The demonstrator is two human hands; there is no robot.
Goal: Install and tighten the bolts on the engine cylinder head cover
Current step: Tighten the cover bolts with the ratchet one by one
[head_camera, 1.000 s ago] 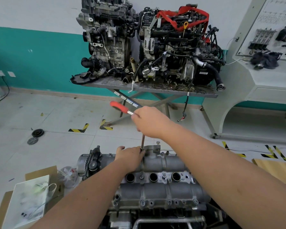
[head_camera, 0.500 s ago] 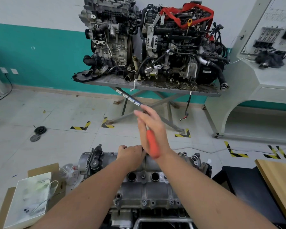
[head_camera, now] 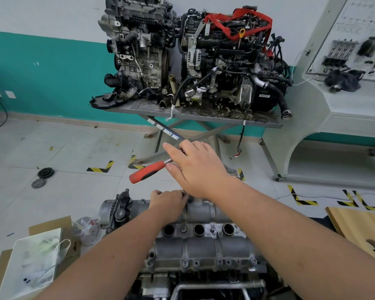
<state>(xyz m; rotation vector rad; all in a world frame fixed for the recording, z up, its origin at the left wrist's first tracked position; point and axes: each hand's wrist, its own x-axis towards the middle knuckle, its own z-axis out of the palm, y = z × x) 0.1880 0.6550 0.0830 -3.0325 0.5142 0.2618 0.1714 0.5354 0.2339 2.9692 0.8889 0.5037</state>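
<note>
Right hand (head_camera: 198,167) grips the red rubber-handled chrome ratchet (head_camera: 148,171), handle pointing left; left hand's (head_camera: 168,203) fingers curl around its socket end on the ribbed cast-aluminium cylinder head cover (head_camera: 204,243).

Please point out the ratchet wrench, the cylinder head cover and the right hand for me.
ratchet wrench (head_camera: 146,171): head view, on its red handle.
cylinder head cover (head_camera: 201,249): head view, on the bare grey casting below the three round holes.
right hand (head_camera: 198,167): head view, on the back of the hand.
</note>
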